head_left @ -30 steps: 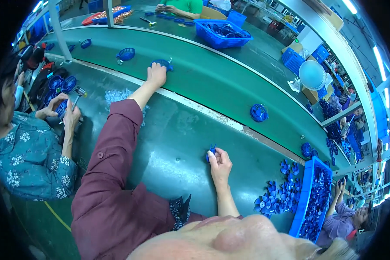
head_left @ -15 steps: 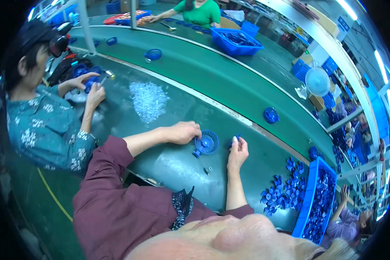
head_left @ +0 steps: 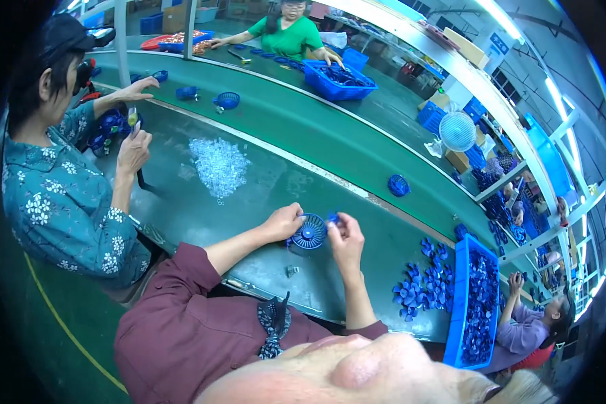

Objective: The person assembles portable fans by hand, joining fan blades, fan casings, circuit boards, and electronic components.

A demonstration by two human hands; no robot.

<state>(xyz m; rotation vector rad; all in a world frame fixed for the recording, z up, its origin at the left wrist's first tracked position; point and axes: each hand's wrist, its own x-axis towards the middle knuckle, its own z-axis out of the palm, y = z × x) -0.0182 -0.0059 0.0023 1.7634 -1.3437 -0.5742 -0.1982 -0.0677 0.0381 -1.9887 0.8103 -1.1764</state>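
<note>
A: What's each hand doing?
B: The left hand (head_left: 282,225) is closed at the left rim of a blue slatted housing (head_left: 310,233); the right hand (head_left: 347,241) pinches a small blue piece (head_left: 333,217) just beside it.
A: How would they handle?
B: Probably light, stiff plastic. Thin slats could crack, so I'd hold the housing by its rim.
A: Where's it resting?
B: On or just above the green surface (head_left: 266,202), I cannot tell; a metallic part (head_left: 292,271) shows near it, loose blue pieces (head_left: 421,286) farther right.
</note>
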